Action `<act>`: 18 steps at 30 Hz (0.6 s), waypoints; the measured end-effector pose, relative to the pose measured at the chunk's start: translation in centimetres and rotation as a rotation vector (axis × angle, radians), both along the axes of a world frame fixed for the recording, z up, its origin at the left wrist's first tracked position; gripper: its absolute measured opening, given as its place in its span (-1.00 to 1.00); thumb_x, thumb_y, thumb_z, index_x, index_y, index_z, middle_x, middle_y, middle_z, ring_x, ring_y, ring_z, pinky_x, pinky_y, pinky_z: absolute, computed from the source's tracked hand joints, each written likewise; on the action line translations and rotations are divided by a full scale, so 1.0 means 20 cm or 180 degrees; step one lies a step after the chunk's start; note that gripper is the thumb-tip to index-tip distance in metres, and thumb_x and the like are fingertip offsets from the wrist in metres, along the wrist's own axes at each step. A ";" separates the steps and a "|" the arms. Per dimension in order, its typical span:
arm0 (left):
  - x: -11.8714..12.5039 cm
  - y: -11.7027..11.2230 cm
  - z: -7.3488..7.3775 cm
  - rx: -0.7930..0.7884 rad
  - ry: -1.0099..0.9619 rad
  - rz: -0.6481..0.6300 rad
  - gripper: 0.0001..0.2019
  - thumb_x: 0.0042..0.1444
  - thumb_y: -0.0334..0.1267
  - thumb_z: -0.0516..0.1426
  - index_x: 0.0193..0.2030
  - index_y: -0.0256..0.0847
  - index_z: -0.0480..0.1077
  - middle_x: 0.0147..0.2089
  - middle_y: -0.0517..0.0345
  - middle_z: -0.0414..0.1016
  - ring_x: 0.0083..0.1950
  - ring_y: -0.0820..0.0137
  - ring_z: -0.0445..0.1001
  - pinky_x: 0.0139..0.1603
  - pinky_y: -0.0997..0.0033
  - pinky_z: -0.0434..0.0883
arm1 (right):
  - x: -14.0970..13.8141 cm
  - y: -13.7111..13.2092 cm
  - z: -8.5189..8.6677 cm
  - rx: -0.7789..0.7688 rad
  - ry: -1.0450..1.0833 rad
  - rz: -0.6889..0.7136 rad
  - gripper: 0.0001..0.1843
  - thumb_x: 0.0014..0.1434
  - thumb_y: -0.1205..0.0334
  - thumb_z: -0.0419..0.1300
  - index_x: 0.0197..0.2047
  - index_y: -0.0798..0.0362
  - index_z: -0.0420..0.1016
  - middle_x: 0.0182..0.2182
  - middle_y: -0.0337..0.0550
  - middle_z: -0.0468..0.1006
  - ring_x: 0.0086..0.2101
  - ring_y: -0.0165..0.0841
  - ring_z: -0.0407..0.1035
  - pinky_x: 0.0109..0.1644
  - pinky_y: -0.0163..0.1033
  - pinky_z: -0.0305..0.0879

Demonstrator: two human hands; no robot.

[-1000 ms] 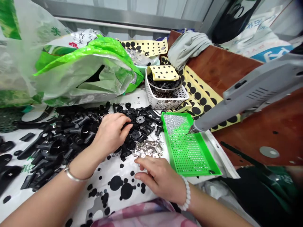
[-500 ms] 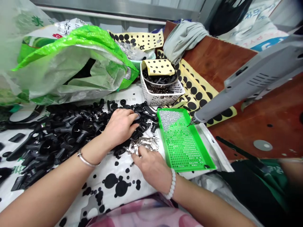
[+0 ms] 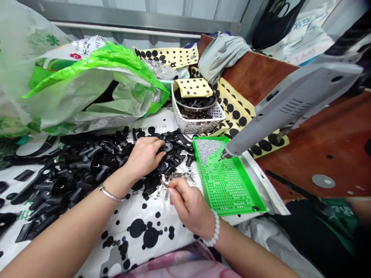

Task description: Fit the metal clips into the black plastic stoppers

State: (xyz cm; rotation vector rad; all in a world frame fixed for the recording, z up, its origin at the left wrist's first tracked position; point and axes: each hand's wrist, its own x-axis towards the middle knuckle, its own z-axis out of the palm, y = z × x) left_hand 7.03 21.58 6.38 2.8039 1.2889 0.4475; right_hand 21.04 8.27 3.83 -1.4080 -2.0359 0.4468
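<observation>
My left hand (image 3: 146, 156) reaches into the heap of black plastic parts (image 3: 84, 162). Its thumb and forefinger close on the edge of a round black plastic part (image 3: 167, 146); the other fingers are hidden beneath the hand. To the right and nearer me, my right hand (image 3: 188, 202) pinches a small metal clip (image 3: 165, 185) between thumb and fingertips, lifted slightly over the sheet. Loose shiny metal clips (image 3: 185, 178) lie in a small pile just past the right hand.
A green perforated tray (image 3: 204, 189) with tiny silver screws stands at right, a grey electric screwdriver (image 3: 261, 112) hanging over it. Behind are a white basket (image 3: 197, 125), a green plastic bag (image 3: 116, 58) and yellow sheets of black dots (image 3: 234, 112). Black discs (image 3: 150, 236) lie in front.
My right hand has come up from the metal pile, now with a clip in its pinch. The left hand stays at the round part. The screwdriver appears lower and farther left.
</observation>
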 end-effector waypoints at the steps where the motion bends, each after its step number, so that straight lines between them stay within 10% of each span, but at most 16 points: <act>1: 0.03 0.01 -0.01 0.0014 0.0023 -0.0019 -0.71 0.13 -0.22 0.08 -0.04 -0.29 0.40 -0.09 -0.09 0.49 -0.02 0.14 0.41 0.04 0.12 0.27 | 0.00 -0.01 0.00 -0.0035 0.0142 0.0019 -0.85 0.30 0.33 -0.13 -0.24 0.10 0.23 -0.53 -0.24 0.44 -0.53 -0.46 0.36 -0.45 -0.40 0.24; 8: 0.13 0.08 -0.04 0.0021 0.0054 -0.0037 -0.79 0.05 -0.27 0.13 -0.19 -0.31 0.44 -0.27 -0.09 0.47 -0.15 0.09 0.40 0.00 0.02 0.26 | 0.01 -0.07 -0.03 -0.0451 0.1442 0.0003 -0.90 0.20 0.32 0.06 -0.31 0.08 0.38 -0.50 -0.23 0.43 -0.48 -0.44 0.33 -0.40 -0.34 0.24; 13: 0.06 -0.02 0.00 -0.0048 -0.0434 0.0160 -0.64 0.11 -0.28 0.05 0.06 -0.30 0.28 -0.11 -0.05 0.41 -0.11 0.23 0.40 -0.04 0.19 0.35 | 0.05 -0.08 0.00 -0.0983 0.2558 -0.0205 -0.89 0.18 0.27 0.11 -0.25 0.04 0.45 -0.51 -0.30 0.39 -0.62 -0.56 0.24 -0.58 -0.43 0.18; 18: -0.09 -0.24 0.01 -0.1232 -0.1838 0.0411 -0.69 0.09 -0.24 0.09 -0.01 -0.21 0.31 -0.21 0.11 0.41 -0.30 0.41 0.41 -0.26 0.38 0.43 | 0.07 -0.07 0.02 -0.0875 0.2682 -0.0246 -0.84 0.18 0.27 0.12 -0.15 0.03 0.43 -0.51 -0.28 0.42 -0.56 -0.52 0.31 -0.51 -0.41 0.27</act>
